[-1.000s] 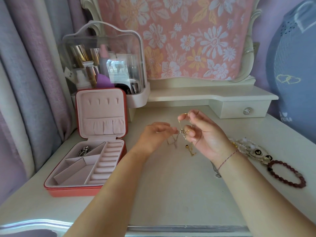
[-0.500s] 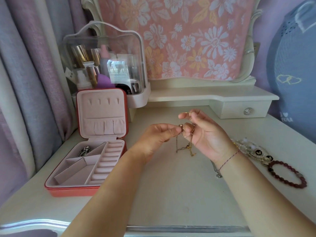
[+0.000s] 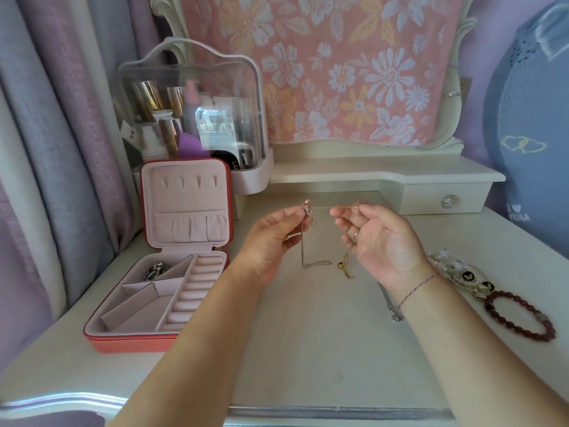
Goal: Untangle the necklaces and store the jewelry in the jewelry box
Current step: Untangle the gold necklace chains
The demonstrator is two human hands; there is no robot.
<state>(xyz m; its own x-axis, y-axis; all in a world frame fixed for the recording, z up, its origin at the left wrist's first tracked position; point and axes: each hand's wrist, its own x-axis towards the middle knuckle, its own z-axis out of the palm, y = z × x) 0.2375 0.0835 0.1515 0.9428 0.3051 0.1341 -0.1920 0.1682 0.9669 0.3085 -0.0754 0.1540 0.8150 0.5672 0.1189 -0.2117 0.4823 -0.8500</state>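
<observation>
The one camera is sitting on the person's head and is looking forward and down. Both arms are coming in from the bottom edge, and the left hand and right hand are showing big and close in the middle, pinching the necklaces. The wide view is also taking in the table under the hands, the jewelry box left of the left hand, a red bead bracelet right of the right hand, and a clear case and flowery cloth farther off, beyond the hands.
</observation>
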